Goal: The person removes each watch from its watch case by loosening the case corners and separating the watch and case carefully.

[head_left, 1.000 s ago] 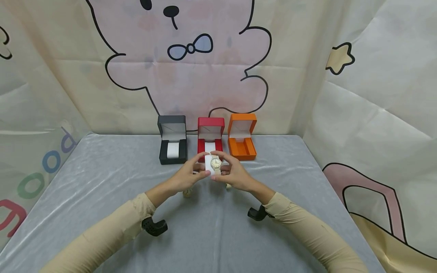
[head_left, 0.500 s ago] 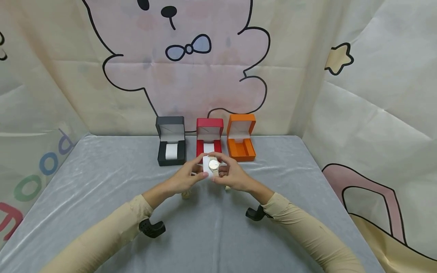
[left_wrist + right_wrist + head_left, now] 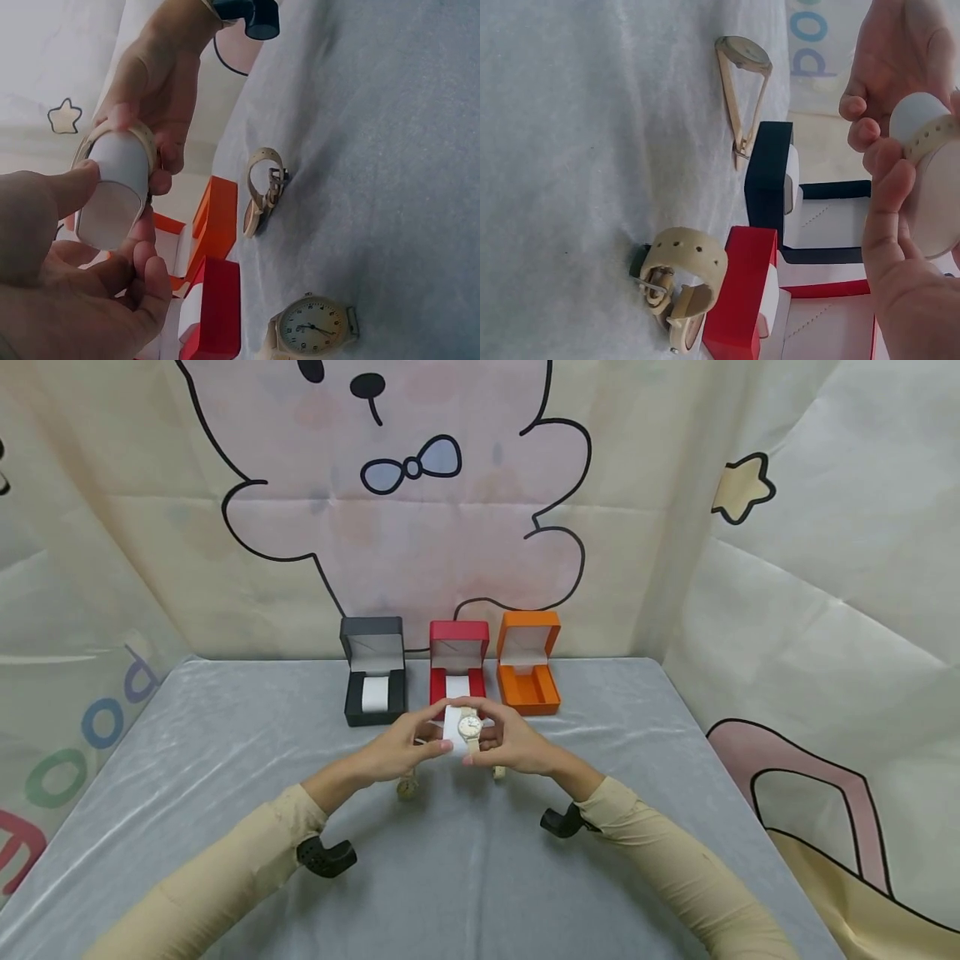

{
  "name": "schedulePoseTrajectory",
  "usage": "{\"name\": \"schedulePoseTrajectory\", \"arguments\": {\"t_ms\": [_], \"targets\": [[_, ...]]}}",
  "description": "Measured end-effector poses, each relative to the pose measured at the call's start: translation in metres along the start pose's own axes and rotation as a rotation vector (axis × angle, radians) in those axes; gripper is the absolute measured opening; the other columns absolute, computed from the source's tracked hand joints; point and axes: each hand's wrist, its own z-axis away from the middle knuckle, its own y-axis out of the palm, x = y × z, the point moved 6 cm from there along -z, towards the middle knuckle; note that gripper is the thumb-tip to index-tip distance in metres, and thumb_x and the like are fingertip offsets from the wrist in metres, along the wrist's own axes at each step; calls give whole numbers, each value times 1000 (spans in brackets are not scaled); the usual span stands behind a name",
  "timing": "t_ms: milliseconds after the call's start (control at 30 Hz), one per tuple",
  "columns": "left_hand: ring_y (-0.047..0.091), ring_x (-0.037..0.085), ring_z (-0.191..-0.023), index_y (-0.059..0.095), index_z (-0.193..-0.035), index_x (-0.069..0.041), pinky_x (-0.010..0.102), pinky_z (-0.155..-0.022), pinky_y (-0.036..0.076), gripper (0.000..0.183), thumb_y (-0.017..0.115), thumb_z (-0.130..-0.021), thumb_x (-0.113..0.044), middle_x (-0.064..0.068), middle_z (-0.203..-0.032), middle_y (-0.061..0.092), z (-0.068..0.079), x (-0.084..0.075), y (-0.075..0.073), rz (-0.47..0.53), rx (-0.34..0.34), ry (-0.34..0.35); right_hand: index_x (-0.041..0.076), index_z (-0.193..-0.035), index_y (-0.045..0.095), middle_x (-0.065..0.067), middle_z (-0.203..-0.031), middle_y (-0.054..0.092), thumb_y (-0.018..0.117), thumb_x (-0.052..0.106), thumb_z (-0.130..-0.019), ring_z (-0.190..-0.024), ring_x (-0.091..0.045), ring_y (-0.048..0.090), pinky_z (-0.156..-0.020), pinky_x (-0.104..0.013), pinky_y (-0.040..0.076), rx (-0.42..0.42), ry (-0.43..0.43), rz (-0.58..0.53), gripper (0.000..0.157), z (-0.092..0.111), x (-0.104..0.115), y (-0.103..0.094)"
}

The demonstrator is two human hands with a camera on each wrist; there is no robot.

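Observation:
In the head view, my left hand (image 3: 397,748) and right hand (image 3: 521,744) hold a white watch cushion (image 3: 452,731) between them, raised above the table. A cream-strapped wristwatch (image 3: 470,727) is wrapped around the cushion toward its right end, dial facing me. In the left wrist view, the left thumb presses the cushion's near end (image 3: 111,214), while the right hand grips beside the strap (image 3: 144,139). The right wrist view shows right-hand fingers curled by the punched strap (image 3: 932,139). Two more wristwatches lie beneath on the table: one at left (image 3: 407,788), another at right (image 3: 498,772).
Along the table's back stand three open watch boxes. The black box (image 3: 375,714) and the red box (image 3: 437,685) contain white cushions. No cushion shows in the orange box (image 3: 531,697). A grey cloth (image 3: 480,877) covers the table; a printed curtain hangs behind.
Both hands, the cushion and its watch have shifted slightly down in the head view, and the watch dial has tilted a little. The grip stays the same; the view drifts slightly.

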Motion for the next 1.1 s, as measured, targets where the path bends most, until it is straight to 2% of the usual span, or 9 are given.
{"name": "schedulePoseTrajectory", "arguments": {"t_ms": [133,233,433,700,833,933,1100], "targets": [[63,22,-114,25,-161,-13,45,-99,52,73,64,-100,-26,17,-129,66,0,0,-3,21,14,0,14,-146,48,-10,-105,46,77,-3,-83,-71,-18,60,-71,-24,57,5,2,-1,71,-1,4,-2],[64,22,-115,29,-159,-17,44,-98,52,71,66,-99,-25,18,-130,67,1,2,-5,59,12,-13,13,-143,49,-10,-104,45,80,-1,-82,-68,-17,60,-69,-24,56,5,-10,-6,71,-1,8,-2],[65,23,-114,30,-159,-18,43,-98,53,76,71,-96,-27,20,-133,66,4,4,-10,113,-24,-40,8,-143,47,-19,-117,49,84,0,-80,-79,-23,72,-77,-34,62,4,-34,-22,74,-2,14,-1],[66,20,-109,28,-160,-18,40,-97,54,76,70,-97,-25,25,-132,65,4,6,-9,135,-62,-57,8,-142,46,-19,-121,50,83,0,-80,-88,-31,74,-78,-37,62,-49,0,-37,73,-1,13,-2],[67,18,-105,28,-160,-17,39,-96,54,76,70,-96,-26,22,-128,68,5,7,-7,151,-84,-57,5,-145,44,-21,-129,49,80,-2,-82,-85,-31,73,-76,-37,62,-78,-9,-29,73,0,12,-2],[68,18,-105,29,-160,-17,38,-95,54,77,70,-96,-28,20,-127,69,6,6,-7,161,-111,-59,9,-149,42,-21,-139,46,77,-3,-84,-79,-31,73,-72,-36,62,-82,-9,-38,75,-1,13,-2],[68,22,-110,32,-160,-17,37,-92,56,76,72,-96,-26,20,-131,66,3,3,-9,122,-157,-33,11,-151,40,-22,-147,45,74,-5,-86,-75,-33,71,-66,-29,60,-91,-32,-21,75,-2,15,-4]]}}
